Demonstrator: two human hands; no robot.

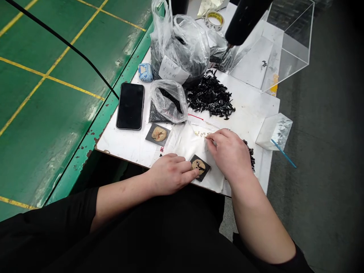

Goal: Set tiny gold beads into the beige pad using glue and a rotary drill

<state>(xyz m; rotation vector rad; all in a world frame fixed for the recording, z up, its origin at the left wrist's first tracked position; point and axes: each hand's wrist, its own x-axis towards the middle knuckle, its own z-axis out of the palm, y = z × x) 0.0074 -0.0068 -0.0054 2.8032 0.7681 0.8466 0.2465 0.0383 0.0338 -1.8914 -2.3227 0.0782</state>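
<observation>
Head view: my left hand [170,174], lower centre, lies back upward, fingertips at the tan putty [201,163] on a dark block [203,176]; cannot tell whether they grasp the small black part [200,167] there. My right hand [231,151], right of centre, points inward, thumb and forefinger pinched together beside the gold rings [200,134] at frame centre; cannot tell whether one is between. Count: dark blocks, two; phone [130,106], one, left of centre; rings, several, too small to count.

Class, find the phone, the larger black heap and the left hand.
Phone [130,106], head view: middle of its dark screen.
Larger black heap [211,95], head view: middle of the loose parts.
Left hand [170,173], head view: back of the hand.
</observation>
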